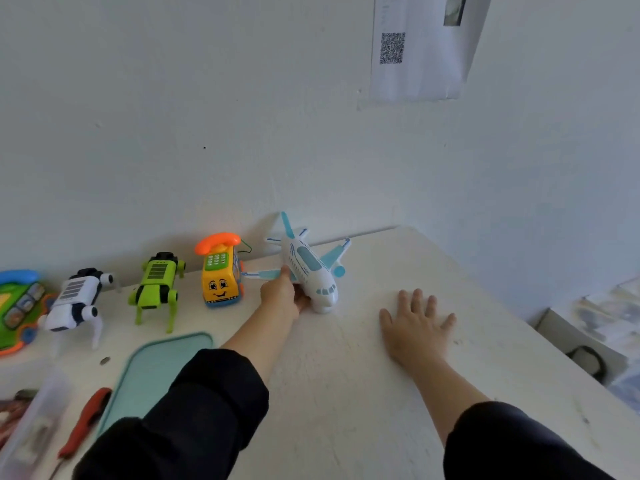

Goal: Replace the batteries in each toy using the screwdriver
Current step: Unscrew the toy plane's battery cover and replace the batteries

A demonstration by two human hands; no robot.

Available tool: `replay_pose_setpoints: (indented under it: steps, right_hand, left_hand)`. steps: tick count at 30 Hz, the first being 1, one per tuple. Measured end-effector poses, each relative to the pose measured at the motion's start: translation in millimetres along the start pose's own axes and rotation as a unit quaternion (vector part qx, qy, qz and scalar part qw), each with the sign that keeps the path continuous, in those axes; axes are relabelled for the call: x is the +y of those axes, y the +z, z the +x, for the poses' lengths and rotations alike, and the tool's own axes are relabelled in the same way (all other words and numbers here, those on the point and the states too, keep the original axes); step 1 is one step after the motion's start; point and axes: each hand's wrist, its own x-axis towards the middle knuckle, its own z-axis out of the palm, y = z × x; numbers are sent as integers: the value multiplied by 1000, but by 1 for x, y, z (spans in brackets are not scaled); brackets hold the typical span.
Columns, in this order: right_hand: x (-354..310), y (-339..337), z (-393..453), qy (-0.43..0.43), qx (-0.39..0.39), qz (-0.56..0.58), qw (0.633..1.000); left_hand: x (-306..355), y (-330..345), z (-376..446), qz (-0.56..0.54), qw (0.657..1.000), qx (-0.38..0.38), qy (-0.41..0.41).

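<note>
The left hand (282, 294) reaches to the far edge of the white desk (346, 375) and grasps the toy airplane (311, 271), fingers wrapped under its white body near the nose and one finger up against its side. The airplane stands on the desk close to the wall, nose toward the person, light-blue wings and tail spread out behind it. The right hand (415, 327) lies flat on the desk, palm down, fingers spread and straight, holding nothing, near the airplane but apart from it.

Along the far edge, leftward from the airplane, stand a yellow toy phone car (221, 275) with an orange handset, just beside the airplane's wing, then a green robot dog (157, 289), a white robot dog (76, 299), and a green and blue toy (17, 306) cut off by the frame at the left edge. A teal tray (156, 368) lies nearer the person, partly under the left sleeve. Toward the near left corner lies a red-handled screwdriver (86, 420), between the tray and a clear plastic box (31, 427) that shows only as a blur.
</note>
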Motion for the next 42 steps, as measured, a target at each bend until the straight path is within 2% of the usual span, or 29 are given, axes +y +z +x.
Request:
replay_pose_setpoints:
  steps: [3,6,7,9,10,11,13,16,17,18,24,29,32,34,36,40,42]
  right_hand:
    - [0,0,-1,-3,-3,1,1000]
    - [1,-2,-2,-4,-4,-6,1000]
    - [0,-2,-3,-8,1,-13,1000]
    - [-3,-1,-6,-34,26,-27,999]
    - [-3,-1,-7,-55,47,-33,997]
    - [-3,-2,-8,-75,61,-34,995]
    - [-8,-4,-12,-113,73,-30,990]
    - [-17,-5,-21,-97,65,-17,993]
    - [-22,-5,-25,-90,62,-18,994]
    - [-28,-4,-30,-91,61,-19,994]
    - [-80,7,-69,-171,66,20,983]
    - [-136,22,-108,-261,-13,42,964]
    - [-166,26,-126,-282,-67,17,957]
    - [-182,28,-130,-266,-96,18,959]
    - [-193,26,-131,-230,-125,26,965]
    - [-208,20,-126,-132,-181,104,969]
    - [-215,14,-118,-124,-178,177,960]
  left_hand:
    - [10,-3,-3,51,998,32,-4]
    - [22,-11,-14,182,982,51,-7]
    - [26,-18,-20,250,967,46,-5]
    - [39,-37,-38,402,915,29,9]
    - [47,-48,-48,478,878,23,22]
    - [56,-61,-58,562,826,23,37]
    - [77,-95,-83,723,687,54,46]
    - [92,-138,-114,877,473,87,-10]
    - [91,-152,-118,900,424,92,-28]
    - [88,-168,-120,908,404,104,-34]
    - [59,-222,-129,870,417,239,110]
    - [59,-218,-136,836,484,239,101]
    - [92,-224,-143,776,539,289,155]
    - [119,-239,-146,749,544,322,199]
    - [137,-259,-144,747,551,304,213]
    - [143,-288,-132,706,636,244,196]
    - [146,-292,-131,679,675,224,183]
